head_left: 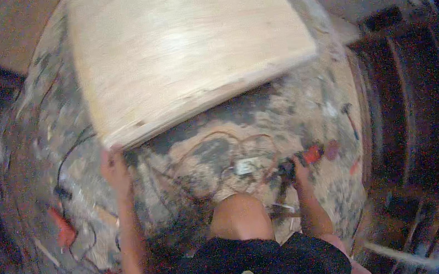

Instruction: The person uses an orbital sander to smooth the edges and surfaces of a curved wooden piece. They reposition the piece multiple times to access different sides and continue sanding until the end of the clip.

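A large pale wooden panel [189, 40], with a thick front edge, fills the upper middle of the head view. My left hand [116, 171] is at its near left corner, fingers closed on the edge there; motion blur softens the detail. Down at the right, my right hand [301, 172] grips a red-and-black power tool [310, 154]. The tool points rightward, and a round reddish shape [332, 149] shows just past its red end. Blur hides its exact kind. The tool is apart from the panel.
Another red power tool [64, 229] lies on the stained, dusty floor [304, 102] at the left. An orange cord [219, 134] loops near a small white box [245, 166]. A hammer-like tool [350, 118] lies at the right, beside dark step-like ledges [412, 110].
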A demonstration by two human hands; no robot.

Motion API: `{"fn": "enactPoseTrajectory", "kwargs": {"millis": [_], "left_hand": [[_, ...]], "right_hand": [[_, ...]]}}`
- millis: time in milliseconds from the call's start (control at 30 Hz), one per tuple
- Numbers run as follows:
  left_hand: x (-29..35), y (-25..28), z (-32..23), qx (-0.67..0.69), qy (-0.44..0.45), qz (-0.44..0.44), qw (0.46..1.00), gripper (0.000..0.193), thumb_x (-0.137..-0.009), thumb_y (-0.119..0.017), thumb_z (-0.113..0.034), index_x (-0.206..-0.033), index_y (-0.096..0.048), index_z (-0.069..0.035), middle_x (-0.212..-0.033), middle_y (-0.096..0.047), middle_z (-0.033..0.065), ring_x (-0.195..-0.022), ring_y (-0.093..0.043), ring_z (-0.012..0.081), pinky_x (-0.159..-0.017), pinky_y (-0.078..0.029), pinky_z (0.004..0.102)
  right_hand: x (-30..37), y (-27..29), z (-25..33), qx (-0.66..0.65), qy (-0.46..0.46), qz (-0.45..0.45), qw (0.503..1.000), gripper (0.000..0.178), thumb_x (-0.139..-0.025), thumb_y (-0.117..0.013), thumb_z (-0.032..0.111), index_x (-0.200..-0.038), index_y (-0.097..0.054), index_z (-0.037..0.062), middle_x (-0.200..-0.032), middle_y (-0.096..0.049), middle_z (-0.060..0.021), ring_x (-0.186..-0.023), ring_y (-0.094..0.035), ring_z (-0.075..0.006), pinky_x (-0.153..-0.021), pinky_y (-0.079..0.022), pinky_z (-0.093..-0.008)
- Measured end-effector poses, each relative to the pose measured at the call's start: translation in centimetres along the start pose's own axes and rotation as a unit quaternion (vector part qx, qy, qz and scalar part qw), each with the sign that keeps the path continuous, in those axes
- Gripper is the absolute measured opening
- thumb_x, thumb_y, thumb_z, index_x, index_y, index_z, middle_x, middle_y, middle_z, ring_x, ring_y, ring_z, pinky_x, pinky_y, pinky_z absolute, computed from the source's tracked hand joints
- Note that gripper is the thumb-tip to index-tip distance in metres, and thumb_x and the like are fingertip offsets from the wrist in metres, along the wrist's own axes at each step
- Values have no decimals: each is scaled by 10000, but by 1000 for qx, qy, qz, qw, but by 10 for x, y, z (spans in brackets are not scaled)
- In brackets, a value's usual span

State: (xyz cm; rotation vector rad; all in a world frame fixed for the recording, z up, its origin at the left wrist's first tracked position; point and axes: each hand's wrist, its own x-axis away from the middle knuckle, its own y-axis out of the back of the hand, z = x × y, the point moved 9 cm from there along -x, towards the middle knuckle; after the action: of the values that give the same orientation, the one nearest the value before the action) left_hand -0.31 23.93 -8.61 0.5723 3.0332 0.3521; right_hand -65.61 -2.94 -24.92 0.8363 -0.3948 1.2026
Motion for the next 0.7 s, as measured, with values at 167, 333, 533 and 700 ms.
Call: {"fn": "enactPoseTrajectory", "kwargs": {"millis": [167,333,533,700], "left_hand": [[6,-13,4,-105,-36,-20,994,448,-1095,-537,-337,-1223,-677,70,-1008,-743,132,-919,-638,179,-821,-505,334],[6,-24,-2,-71,-46,-10,996,449,-1091,-550,-332,-1268,-670,63,-1037,-742,125,-944,-630,163,-845,-501,323],[17,-27,-22,-54,-50,-8,997,413,-1037,-636,-231,-1335,-642,56,-1169,-722,134,-1043,-631,169,-920,-496,334],[68,-29,-91,-114,-212,-112,964,466,-894,-750,-112,-1329,-637,14,-1260,-689,146,-1156,-626,239,-991,-480,387]], "right_hand": [[20,17,17,-159,-6,74,985,218,-823,-732,205,-986,-666,75,-827,-684,-83,-693,-686,-252,-649,-578,-387],[74,43,1,-198,80,93,972,281,-857,-714,276,-1043,-641,78,-829,-679,-71,-659,-671,-223,-628,-574,-384],[167,48,-27,-90,142,98,981,608,-779,-839,286,-1264,-580,27,-946,-665,-45,-777,-681,-203,-703,-596,-363],[224,-29,-3,-161,123,326,923,653,-740,-876,212,-1284,-568,24,-1013,-709,-89,-904,-710,-234,-771,-608,-386]]}}
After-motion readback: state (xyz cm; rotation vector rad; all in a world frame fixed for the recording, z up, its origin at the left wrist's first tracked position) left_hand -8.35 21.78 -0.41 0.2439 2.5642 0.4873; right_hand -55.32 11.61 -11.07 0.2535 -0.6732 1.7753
